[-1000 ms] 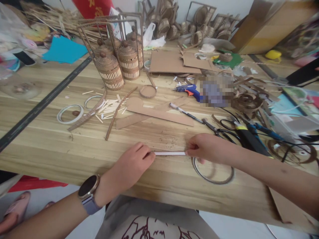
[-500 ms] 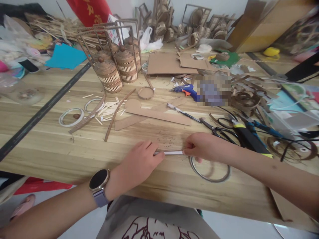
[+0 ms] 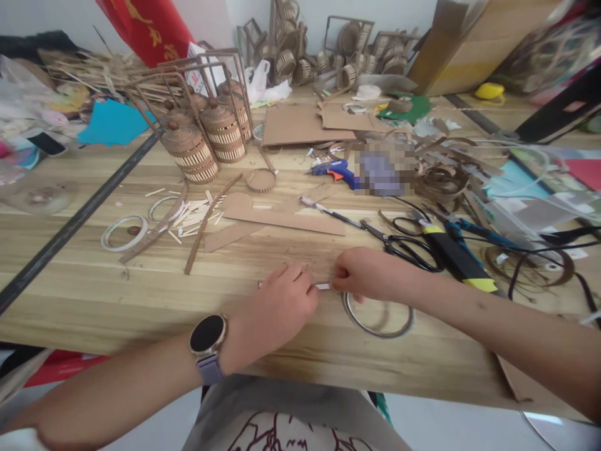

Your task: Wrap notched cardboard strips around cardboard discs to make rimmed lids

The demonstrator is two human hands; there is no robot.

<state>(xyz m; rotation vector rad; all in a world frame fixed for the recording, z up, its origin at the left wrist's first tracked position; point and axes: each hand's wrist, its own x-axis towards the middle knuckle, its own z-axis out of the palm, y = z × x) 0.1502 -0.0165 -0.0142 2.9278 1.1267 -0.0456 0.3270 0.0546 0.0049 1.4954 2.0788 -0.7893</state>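
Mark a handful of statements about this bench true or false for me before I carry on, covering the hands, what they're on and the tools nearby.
1. The left hand covers part of the thin strip. True.
2. The right hand grips the black scissors. False: the scissors lie on the table; this hand is at the strip's end.
3. The ring-shaped roll lies by the right hand. True.
4. The glue gun is yellow with a green trigger. False: the glue gun is blue with an orange trigger.
5. Two long cardboard pieces cross each other beyond the hands. True.
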